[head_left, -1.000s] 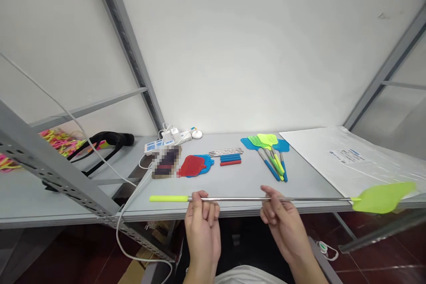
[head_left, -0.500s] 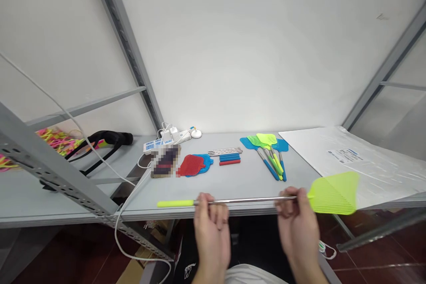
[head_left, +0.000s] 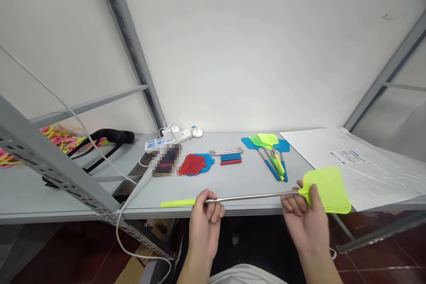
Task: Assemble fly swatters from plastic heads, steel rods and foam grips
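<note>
I hold a yellow-green fly swatter [head_left: 328,187] level over the front edge of the grey table [head_left: 246,179]. My left hand [head_left: 205,224] is closed round its metal telescopic rod [head_left: 253,196], just right of the yellow-green handle [head_left: 177,203]. My right hand [head_left: 308,219] is closed on the rod's other end, right at the mesh head. A bunch of finished swatters [head_left: 271,153] in blue and green lies farther back on the table.
Red and blue swatter heads [head_left: 195,164], blue and red grips with metal rods [head_left: 229,156], a blurred dark object [head_left: 165,161], a power strip with chargers [head_left: 169,138] and a large white sheet [head_left: 353,159] lie on the table. Grey shelf struts [head_left: 56,164] rise left.
The rod has been pushed together and is much shorter. My right hand slid right along it to the mesh head, which came in from the far right. My left hand barely moved.
</note>
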The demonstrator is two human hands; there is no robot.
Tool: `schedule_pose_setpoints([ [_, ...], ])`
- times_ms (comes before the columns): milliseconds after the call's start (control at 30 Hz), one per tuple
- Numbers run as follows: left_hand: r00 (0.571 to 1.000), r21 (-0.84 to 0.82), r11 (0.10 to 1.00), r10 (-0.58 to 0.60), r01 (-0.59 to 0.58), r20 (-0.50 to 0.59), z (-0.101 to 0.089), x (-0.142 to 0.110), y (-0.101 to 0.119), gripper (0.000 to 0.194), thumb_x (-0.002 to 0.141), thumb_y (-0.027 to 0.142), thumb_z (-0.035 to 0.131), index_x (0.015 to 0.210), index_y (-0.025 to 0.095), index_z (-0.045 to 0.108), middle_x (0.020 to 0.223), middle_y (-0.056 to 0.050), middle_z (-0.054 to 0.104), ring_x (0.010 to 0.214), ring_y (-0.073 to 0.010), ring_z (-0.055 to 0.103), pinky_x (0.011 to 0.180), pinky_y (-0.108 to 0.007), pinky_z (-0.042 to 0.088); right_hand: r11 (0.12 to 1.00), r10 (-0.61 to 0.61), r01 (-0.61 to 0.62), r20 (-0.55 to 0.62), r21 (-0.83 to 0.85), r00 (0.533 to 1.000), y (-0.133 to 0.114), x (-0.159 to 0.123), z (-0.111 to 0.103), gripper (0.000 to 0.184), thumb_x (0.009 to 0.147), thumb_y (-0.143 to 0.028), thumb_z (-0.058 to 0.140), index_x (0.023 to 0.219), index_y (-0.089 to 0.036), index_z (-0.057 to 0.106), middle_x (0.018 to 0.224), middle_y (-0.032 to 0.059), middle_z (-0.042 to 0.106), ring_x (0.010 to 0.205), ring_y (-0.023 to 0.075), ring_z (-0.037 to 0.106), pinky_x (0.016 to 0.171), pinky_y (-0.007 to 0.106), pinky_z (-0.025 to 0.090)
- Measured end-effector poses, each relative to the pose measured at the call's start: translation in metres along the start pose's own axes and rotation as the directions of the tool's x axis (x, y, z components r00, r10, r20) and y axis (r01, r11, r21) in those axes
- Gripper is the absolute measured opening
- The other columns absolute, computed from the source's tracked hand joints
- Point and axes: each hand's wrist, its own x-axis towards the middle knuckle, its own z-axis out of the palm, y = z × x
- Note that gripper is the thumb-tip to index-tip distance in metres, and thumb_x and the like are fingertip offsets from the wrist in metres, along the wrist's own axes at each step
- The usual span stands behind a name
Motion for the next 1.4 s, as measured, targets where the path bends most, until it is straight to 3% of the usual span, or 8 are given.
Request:
schedule_pose_setpoints([
  [233, 0.986, 0.113, 0.98, 0.163, -0.167, 0.04, -0.011, 0.01, 0.028, 0.046, 0.09, 0.045, 0.05, 0.058, 0.015, 0.062, 0.041, 0.006, 0.026, 0.042, -0.0087, 0.033, 0.05, -0.023, 0.036, 0.956, -0.242, 0.246, 0.044, -0.162, 0.969, -0.024, 0.01, -0.01, 0.037, 0.092, -0.04, 0.056, 0.116, -0.014, 0.067, 0.059, -0.008, 0.024, 0.053, 0.0079, 0.024, 0.049, 0.017, 0.035],
  [567, 0.877, -0.089, 0.876, 0.46, -0.474, -0.142, -0.005, 0.019, 0.019, 0.048, 0.09, 0.036, 0.045, 0.047, 0.017, 0.046, 0.045, 0.004, 0.03, 0.04, -0.0087, 0.03, 0.046, -0.026, 0.031, 0.937, -0.309, 0.307, 0.014, -0.167, 0.951, 0.042, -0.002, 0.01, 0.03, 0.093, -0.037, 0.054, 0.11, -0.016, 0.068, 0.074, -0.0016, 0.048, 0.069, 0.0115, 0.044, 0.074, 0.025, 0.044],
  [800, 0.898, -0.117, 0.892, 0.44, -0.437, 0.005, 0.047, 0.027, -0.02, 0.053, 0.096, 0.038, 0.038, 0.049, 0.017, 0.054, 0.045, 0.003, 0.029, 0.04, -0.0097, 0.031, 0.044, -0.027, 0.032, 0.973, -0.081, 0.102, 0.106, -0.206, 0.991, 0.103, -0.015, 0.054, 0.038, 0.097, -0.047, 0.044, 0.108, -0.018, 0.066, 0.089, 0.0042, 0.061, 0.077, 0.0159, 0.053, 0.075, 0.032, 0.046],
  [1000, 0.983, -0.098, 0.978, 0.181, -0.184, -0.035, 0.047, 0.049, -0.025, 0.051, 0.091, 0.046, 0.05, 0.05, 0.017, 0.053, 0.049, 0.003, 0.033, 0.045, -0.0101, 0.039, 0.047, -0.026, 0.04, 0.946, -0.074, 0.124, 0.174, -0.301, 0.982, 0.112, -0.006, 0.047, 0.045, 0.095, -0.055, 0.043, 0.123, -0.024, 0.06, 0.095, 0.0056, 0.067, 0.082, 0.0197, 0.061, 0.078, 0.037, 0.049],
  [1167, 0.991, -0.026, 1.0, 0.012, -0.016, -0.133, 0.047, 0.061, -0.075, 0.044, 0.075, 0.062, 0.069, 0.089, 0.021, 0.064, 0.091, -0.003, 0.061, 0.079, -0.0151, 0.06, 0.071, -0.026, 0.052, 0.828, -0.076, 0.175, 0.203, -0.533, 0.976, 0.116, -0.001, 0.048, 0.032, 0.096, -0.048, 0.047, 0.119, -0.029, 0.057, 0.128, 0.0066, 0.061, 0.12, 0.0257, 0.055, 0.096, 0.042, 0.044],
  [1267, 0.981, 0.12, 0.992, 0.062, -0.04, -0.186, 0.043, 0.072, -0.091, 0.055, 0.065, 0.063, 0.078, 0.098, 0.024, 0.06, 0.09, -0.002, 0.056, 0.072, -0.0133, 0.056, 0.056, -0.021, 0.047, 0.745, -0.226, 0.318, 0.226, -0.586, 0.947, 0.088, 0.021, 0.045, 0.023, 0.099, -0.042, 0.042, 0.089, -0.025, 0.054, 0.1, 0.0044, 0.07, 0.112, 0.0246, 0.06, 0.09, 0.04, 0.047],
  [1333, 0.975, 0.274, 0.956, 0.153, -0.105, -0.161, 0.038, 0.082, -0.084, 0.053, 0.062, 0.057, 0.082, 0.098, 0.025, 0.059, 0.086, -0.001, 0.052, 0.067, -0.0129, 0.053, 0.046, -0.019, 0.039, 0.598, -0.33, 0.406, 0.249, -0.692, 0.911, 0.057, 0.044, 0.038, 0.023, 0.098, -0.044, 0.042, 0.09, -0.025, 0.052, 0.078, 0.0012, 0.067, 0.083, 0.0218, 0.066, 0.082, 0.039, 0.048],
  [1400, 0.963, 0.439, 0.876, 0.258, -0.199, -0.078, 0.032, 0.092, -0.065, 0.046, 0.066, 0.053, 0.081, 0.094, 0.024, 0.06, 0.09, -0.003, 0.055, 0.072, -0.0148, 0.054, 0.05, -0.022, 0.04, 0.302, -0.349, 0.312, 0.2, -0.901, 0.916, 0.024, 0.071, 0.029, 0.03, 0.096, -0.05, 0.044, 0.108, -0.024, 0.055, 0.072, 0.0007, 0.065, 0.065, 0.02, 0.062, 0.066, 0.033, 0.046],
])
